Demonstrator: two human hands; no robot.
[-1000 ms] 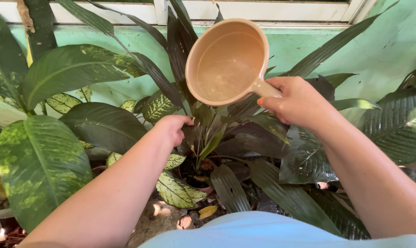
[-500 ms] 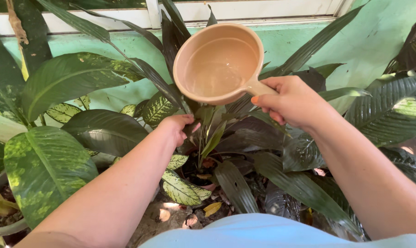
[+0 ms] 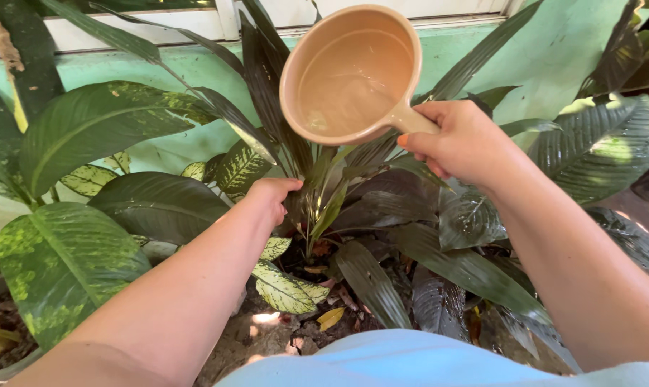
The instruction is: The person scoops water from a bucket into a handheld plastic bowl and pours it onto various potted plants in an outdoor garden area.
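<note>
Dipper (image 3: 349, 72) sits upper centre of frame, tipped toward the camera, a little water inside; handle runs down-right into the right hand (image 3: 457, 143), fist closed round it. Left hand (image 3: 271, 197) at mid-frame, fingers curled into dark leaves (image 3: 382, 208) of the plant, directly below dipper bowl. Left hand is nearer the plant's base; green wall (image 3: 554, 64) behind.

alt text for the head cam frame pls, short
Seen from above, a person's right hand holds a tan plastic dipper by its handle over a dark-leaved potted plant, while the left hand reaches in among the leaves near its base. Yellow-speckled leaves fill the left side, against a pale green wall.
</note>
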